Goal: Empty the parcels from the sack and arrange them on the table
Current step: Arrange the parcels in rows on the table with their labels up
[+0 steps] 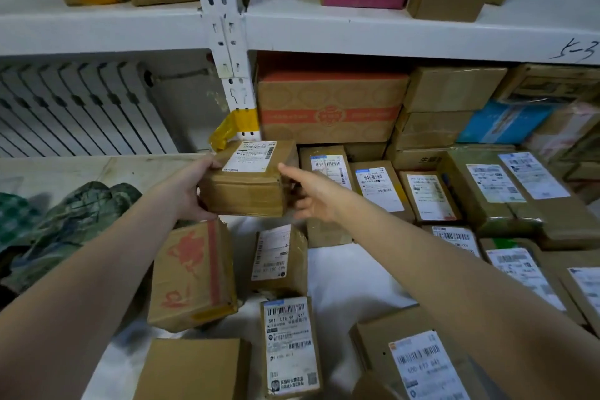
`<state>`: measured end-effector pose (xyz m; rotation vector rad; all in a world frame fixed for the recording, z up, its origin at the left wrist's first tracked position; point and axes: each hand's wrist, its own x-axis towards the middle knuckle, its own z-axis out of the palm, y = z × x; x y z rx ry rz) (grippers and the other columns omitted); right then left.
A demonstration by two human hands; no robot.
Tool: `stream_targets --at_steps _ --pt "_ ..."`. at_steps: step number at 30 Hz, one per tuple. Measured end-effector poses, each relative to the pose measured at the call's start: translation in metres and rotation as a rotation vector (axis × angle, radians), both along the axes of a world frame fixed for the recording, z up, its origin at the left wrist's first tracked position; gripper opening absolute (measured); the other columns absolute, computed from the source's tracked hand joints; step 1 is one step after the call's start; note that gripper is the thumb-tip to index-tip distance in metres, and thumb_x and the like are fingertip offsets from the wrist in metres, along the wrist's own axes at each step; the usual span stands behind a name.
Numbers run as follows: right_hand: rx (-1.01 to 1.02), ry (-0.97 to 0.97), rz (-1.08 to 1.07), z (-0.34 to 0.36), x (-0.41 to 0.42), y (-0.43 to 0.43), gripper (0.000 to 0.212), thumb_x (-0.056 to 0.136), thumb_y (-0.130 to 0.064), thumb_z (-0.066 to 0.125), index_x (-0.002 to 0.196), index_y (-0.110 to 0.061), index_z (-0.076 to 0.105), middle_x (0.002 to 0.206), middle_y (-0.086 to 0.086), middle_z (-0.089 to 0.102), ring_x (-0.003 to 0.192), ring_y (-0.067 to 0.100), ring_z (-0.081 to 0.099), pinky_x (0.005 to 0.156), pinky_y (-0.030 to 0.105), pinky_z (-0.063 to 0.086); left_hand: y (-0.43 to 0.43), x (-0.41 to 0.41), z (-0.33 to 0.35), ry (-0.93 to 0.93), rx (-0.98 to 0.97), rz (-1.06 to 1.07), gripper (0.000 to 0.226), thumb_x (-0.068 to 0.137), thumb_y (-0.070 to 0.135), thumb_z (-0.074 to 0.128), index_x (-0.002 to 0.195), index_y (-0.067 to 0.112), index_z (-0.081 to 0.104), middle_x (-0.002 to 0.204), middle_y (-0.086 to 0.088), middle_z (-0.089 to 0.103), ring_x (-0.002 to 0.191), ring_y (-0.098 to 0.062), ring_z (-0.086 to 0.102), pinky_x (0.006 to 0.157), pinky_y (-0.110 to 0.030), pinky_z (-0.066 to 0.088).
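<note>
I hold a brown taped parcel (246, 187) with a white label in the air in front of the lower shelf. My left hand (191, 191) grips its left end. My right hand (308, 196) is at its right end, thumb along the top edge and fingers curled against the side. Below lie several more labelled parcels on white sack fabric (344, 282): one with red print (191, 273), a small one (279, 258), and a long-labelled one (289, 344). To the right, rows of parcels (428, 195) lie label up.
A white metal rack (227, 42) holds boxes on its upper shelf, and a large red-banded carton (328, 107) stands behind the held parcel. A radiator (71, 107) is at the back left. Green patterned fabric (74, 221) lies at the left.
</note>
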<state>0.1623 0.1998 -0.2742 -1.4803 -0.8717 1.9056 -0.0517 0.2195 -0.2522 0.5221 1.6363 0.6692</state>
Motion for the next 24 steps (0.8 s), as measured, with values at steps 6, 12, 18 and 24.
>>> stream_targets --at_steps 6,12,18,24 --pt "0.016 0.036 -0.036 -0.001 0.011 -0.003 0.024 0.084 -0.035 0.067 0.102 -0.021 0.058 0.110 0.008 0.066 0.093 0.021 0.063 0.071 0.029 0.053 0.002 0.002 0.008 -0.028 0.027 -0.122 0.053 0.075 0.026 0.061 0.123 0.017 0.042 0.122 -0.015 0.046 0.112 -0.035 0.048 0.109 -0.046 0.034" --pt "0.138 0.090 -0.148 0.000 0.063 -0.014 0.061 0.074 -0.018 0.069 0.132 -0.027 0.049 0.125 0.010 0.062 0.110 0.026 0.061 0.086 0.043 0.054 -0.032 0.049 0.011 -0.151 0.096 -0.266 0.033 0.074 0.016 0.054 0.107 0.014 0.054 0.104 -0.009 0.059 0.095 -0.025 0.054 0.100 -0.044 0.041" --pt "0.019 0.112 -0.250 -0.003 0.143 -0.068 0.036 0.082 -0.016 0.058 0.118 -0.018 0.059 0.116 0.010 0.066 0.107 0.026 0.060 0.086 0.040 0.052 -0.083 0.116 -0.003 -0.203 -0.015 -0.489 0.022 0.070 0.020 0.059 0.090 0.016 0.053 0.088 -0.009 0.057 0.078 -0.024 0.054 0.078 -0.034 0.043" --pt "-0.039 0.077 -0.234 -0.017 0.219 -0.137 0.076 0.060 -0.018 0.072 0.133 -0.013 0.053 0.125 0.013 0.063 0.113 0.028 0.058 0.086 0.042 0.051 -0.145 0.157 -0.027 -0.090 -0.170 -0.675 0.029 0.076 0.031 0.068 0.097 0.015 0.056 0.108 -0.013 0.056 0.106 -0.028 0.052 0.096 -0.045 0.037"
